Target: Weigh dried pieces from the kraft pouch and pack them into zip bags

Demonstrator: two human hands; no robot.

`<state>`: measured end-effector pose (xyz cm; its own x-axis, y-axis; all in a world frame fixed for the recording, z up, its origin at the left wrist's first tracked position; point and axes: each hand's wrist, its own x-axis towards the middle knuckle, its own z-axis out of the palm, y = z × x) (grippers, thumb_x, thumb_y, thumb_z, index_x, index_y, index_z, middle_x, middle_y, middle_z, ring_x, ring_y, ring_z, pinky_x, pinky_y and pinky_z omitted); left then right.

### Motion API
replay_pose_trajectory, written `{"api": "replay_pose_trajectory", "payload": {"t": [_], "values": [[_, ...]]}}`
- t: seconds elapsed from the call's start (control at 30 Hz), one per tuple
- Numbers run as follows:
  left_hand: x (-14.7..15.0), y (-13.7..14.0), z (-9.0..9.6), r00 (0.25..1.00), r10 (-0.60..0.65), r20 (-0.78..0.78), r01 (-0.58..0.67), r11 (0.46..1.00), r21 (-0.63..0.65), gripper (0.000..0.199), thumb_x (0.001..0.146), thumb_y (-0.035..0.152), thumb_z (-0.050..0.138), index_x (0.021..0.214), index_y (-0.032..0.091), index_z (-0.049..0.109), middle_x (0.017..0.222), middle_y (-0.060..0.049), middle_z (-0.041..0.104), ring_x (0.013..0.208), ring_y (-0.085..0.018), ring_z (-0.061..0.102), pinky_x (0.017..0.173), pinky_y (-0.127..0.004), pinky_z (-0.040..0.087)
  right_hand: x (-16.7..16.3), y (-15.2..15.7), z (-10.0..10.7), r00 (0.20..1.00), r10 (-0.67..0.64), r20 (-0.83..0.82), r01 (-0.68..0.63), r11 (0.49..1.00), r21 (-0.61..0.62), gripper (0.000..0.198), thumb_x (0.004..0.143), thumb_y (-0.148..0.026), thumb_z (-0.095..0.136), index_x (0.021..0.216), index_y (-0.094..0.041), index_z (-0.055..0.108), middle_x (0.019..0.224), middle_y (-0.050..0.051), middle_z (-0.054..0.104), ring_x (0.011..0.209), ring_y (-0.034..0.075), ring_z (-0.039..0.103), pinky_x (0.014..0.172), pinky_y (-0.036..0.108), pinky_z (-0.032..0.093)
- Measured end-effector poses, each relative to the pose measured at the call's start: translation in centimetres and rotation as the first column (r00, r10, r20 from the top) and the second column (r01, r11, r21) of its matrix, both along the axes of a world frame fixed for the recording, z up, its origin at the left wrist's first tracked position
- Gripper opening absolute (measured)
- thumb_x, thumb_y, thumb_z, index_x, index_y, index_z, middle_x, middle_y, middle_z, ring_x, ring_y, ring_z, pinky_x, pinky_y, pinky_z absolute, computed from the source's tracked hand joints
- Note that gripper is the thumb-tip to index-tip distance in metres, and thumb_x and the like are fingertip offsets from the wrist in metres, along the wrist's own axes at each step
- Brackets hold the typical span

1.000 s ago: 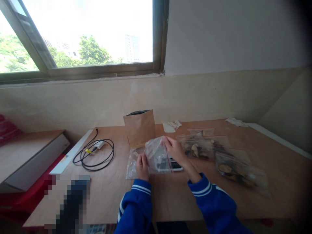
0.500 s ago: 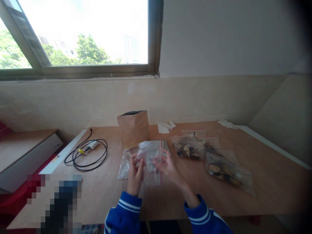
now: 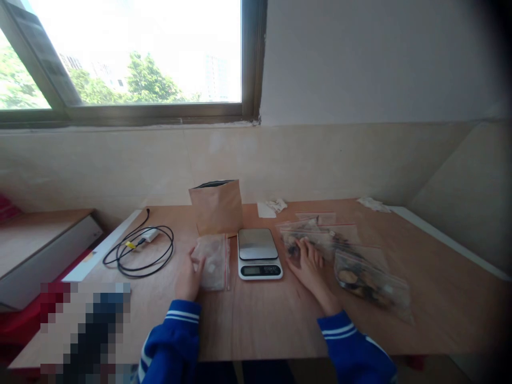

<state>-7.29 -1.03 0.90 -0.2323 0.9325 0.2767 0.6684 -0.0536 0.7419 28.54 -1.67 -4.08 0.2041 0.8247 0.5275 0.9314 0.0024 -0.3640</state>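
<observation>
My left hand [image 3: 189, 274] is at the left edge of some clear zip bags [image 3: 214, 266] with red seal strips, its thumb over the edge and its fingers closed on it. The bags lie low over the table. My right hand [image 3: 311, 269] reaches onto a zip bag of dark and pale dried slices [image 3: 293, 248], its thumb and fingers apart over the plastic. Between my hands stands a white kitchen scale [image 3: 260, 271] with a bare steel plate and a small display. Another bag of dried slices [image 3: 360, 282] lies right of my right hand.
A brown paper pouch [image 3: 218, 205] stands open-topped behind the bags. A coiled black cable [image 3: 140, 274] with a white plug lies at the left. White paper and a crumpled tissue [image 3: 276, 205] lie by the wall. A blurred-out patch covers the lower left.
My left hand has moved left and down with the clear bag, uncovering the scale. My right hand has let go of that bag and moved right onto the bag of dried slices.
</observation>
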Motion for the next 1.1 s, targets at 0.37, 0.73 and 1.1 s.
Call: {"api": "replay_pose_trajectory", "payload": {"t": [0.37,0.73,1.1], "values": [[2.9,-0.6,0.5,0.862,0.072,-0.502,-0.029,0.995,0.093,0.041,0.092,0.035,0.042,0.132,0.029,0.049,0.134,-0.012,0.045,0.117,-0.029,0.048,0.094,-0.049,0.040,0.6,-0.5,-0.1,0.999,-0.037,-0.016,0.038,0.994,0.099,0.035,0.089,-0.042,0.045,0.114,-0.023,0.062,0.113,0.009,0.063,0.106,0.026,0.055,0.090,0.043,0.036],[4.0,-0.9,-0.8,0.931,-0.214,-0.295,0.228,0.974,0.014,0.032,0.090,0.027,0.042,0.116,0.023,0.060,0.135,-0.010,0.053,0.130,-0.025,0.042,0.109,-0.051,0.027,-0.5,-2.9,4.1,0.909,0.108,-0.402,0.104,0.877,0.470,0.031,0.089,-0.040,0.048,0.093,-0.016,0.067,0.094,0.010,0.068,0.091,0.023,0.060,0.087,0.040,0.041],[11.2,-8.0,6.0,0.704,-0.636,0.317,0.633,0.764,0.127,0.024,0.080,0.034,0.064,0.097,0.017,0.057,0.092,-0.006,0.062,0.082,-0.017,0.058,0.071,-0.027,0.046,-9.9,-8.6,9.6,0.108,0.255,-0.961,0.105,0.958,0.266,0.032,0.081,-0.048,0.057,0.092,-0.018,0.061,0.087,0.001,0.063,0.078,0.016,0.059,0.068,0.026,0.047]]}}
